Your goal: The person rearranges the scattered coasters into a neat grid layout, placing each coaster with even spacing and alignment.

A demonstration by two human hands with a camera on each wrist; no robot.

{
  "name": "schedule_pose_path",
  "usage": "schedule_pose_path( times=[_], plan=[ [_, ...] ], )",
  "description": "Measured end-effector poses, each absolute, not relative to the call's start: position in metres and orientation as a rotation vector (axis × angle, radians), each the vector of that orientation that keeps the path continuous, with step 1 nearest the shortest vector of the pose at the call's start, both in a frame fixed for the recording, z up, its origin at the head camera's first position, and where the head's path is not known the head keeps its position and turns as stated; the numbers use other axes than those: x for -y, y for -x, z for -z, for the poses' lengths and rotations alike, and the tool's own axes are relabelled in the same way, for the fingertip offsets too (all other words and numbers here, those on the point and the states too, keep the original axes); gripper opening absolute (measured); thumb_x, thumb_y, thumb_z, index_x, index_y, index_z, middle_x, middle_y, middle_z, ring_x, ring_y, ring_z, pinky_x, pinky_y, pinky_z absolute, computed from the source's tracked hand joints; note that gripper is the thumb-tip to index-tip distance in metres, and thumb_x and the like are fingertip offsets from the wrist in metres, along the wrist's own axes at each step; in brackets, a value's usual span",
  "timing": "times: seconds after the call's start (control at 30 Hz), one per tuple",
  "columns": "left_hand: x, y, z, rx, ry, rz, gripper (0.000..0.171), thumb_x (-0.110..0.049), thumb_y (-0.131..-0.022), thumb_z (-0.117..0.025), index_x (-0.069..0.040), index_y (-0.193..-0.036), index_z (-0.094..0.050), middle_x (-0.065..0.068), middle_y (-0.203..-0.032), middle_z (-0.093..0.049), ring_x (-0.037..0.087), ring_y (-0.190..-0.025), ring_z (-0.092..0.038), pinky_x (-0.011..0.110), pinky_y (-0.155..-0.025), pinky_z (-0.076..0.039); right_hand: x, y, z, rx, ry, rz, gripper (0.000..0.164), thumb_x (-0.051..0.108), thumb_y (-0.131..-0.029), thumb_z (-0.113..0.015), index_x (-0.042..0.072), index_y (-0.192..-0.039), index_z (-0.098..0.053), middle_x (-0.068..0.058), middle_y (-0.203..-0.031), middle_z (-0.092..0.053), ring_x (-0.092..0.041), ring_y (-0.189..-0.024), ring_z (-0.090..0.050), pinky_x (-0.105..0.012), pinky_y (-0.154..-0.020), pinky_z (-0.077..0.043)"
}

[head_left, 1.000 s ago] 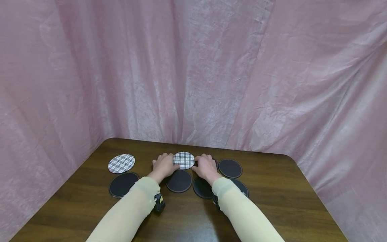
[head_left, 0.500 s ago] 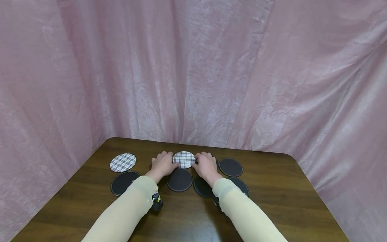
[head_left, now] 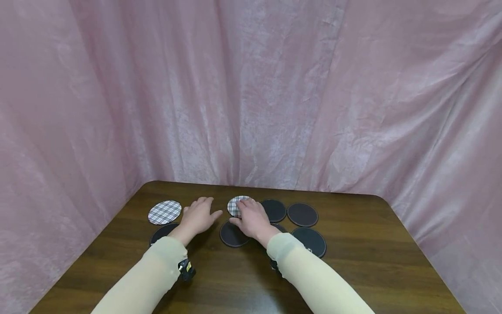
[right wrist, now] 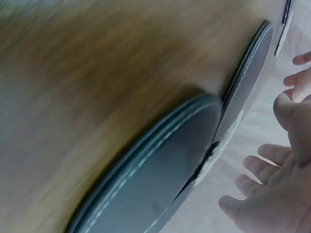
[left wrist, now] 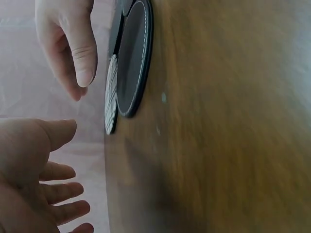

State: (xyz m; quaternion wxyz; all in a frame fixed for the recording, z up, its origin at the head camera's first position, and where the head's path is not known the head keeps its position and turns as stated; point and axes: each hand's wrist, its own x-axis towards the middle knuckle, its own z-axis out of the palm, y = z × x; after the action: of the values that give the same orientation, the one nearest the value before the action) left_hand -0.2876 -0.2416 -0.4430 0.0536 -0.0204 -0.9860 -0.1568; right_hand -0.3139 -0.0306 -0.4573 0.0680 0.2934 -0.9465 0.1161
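Observation:
Several round coasters with stitched edges lie flat on the table, two with plaid side up and the others dark. My left hand (head_left: 198,216) hovers with fingers spread and holds nothing, between the left plaid coaster (head_left: 164,212) and the middle plaid coaster (head_left: 234,206). A dark coaster (head_left: 161,232) is partly hidden by the left forearm. Over the middle group, my right hand (head_left: 254,219) is raised with loose fingers and covers part of the middle plaid coaster. Below that one lies a brown coaster (head_left: 232,235). In the left wrist view both hands appear apart from the coasters.
To the right lie a black coaster (head_left: 274,210), a brown coaster (head_left: 303,214) and another black coaster (head_left: 310,241). One more dark coaster (head_left: 280,228) is mostly behind the right hand. A pink curtain (head_left: 274,109) hangs behind the wooden table (head_left: 364,261).
Both hands were beside the middle plaid coaster. The left hand has moved away to the left, and the right hand has shifted left over the coaster, uncovering the black one at the right.

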Motion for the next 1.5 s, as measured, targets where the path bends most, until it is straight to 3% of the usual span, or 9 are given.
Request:
schedule_pose_path(
  times=[0.33,0.57,1.17,1.5],
  plan=[
    [0.271,0.253,0.442,3.021,0.030,0.479,0.072,-0.040,-0.110,-0.068,0.011,-0.158,-0.049,0.033,-0.164,-0.046,0.051,-0.153,-0.043,0.079,-0.115,-0.033,0.057,0.293,0.454,2.932,-0.964,-0.291,0.075,0.058,-0.111,-0.060,0.012,-0.168,-0.047,-0.009,-0.172,-0.045,-0.030,-0.162,-0.037,-0.053,-0.128,-0.032],
    [0.291,0.232,0.438,3.048,-0.032,0.452,0.076,-0.042,-0.109,-0.069,0.013,-0.158,-0.047,0.036,-0.165,-0.043,0.054,-0.153,-0.041,0.082,-0.112,-0.033,0.075,0.274,0.446,2.927,-1.038,-0.295,0.075,0.059,-0.110,-0.061,0.013,-0.167,-0.048,-0.006,-0.171,-0.047,-0.028,-0.161,-0.039,-0.050,-0.128,-0.034],
    [0.333,0.191,0.436,3.049,-0.193,0.404,0.078,-0.042,-0.105,-0.074,0.016,-0.152,-0.050,0.041,-0.155,-0.050,0.060,-0.141,-0.050,0.083,-0.105,-0.038,0.108,0.246,0.445,2.898,-1.222,-0.279,0.076,0.062,-0.109,-0.060,0.014,-0.167,-0.049,-0.001,-0.170,-0.049,-0.021,-0.160,-0.040,-0.045,-0.128,-0.033],
    [0.350,0.175,0.438,3.088,-0.261,0.388,0.081,-0.045,-0.105,-0.073,0.015,-0.153,-0.050,0.042,-0.148,-0.055,0.063,-0.135,-0.053,0.084,-0.101,-0.041,0.128,0.236,0.443,2.864,-1.247,-0.258,0.075,0.065,-0.108,-0.062,0.013,-0.162,-0.054,0.000,-0.162,-0.058,-0.019,-0.153,-0.049,-0.040,-0.125,-0.038]
  ],
)
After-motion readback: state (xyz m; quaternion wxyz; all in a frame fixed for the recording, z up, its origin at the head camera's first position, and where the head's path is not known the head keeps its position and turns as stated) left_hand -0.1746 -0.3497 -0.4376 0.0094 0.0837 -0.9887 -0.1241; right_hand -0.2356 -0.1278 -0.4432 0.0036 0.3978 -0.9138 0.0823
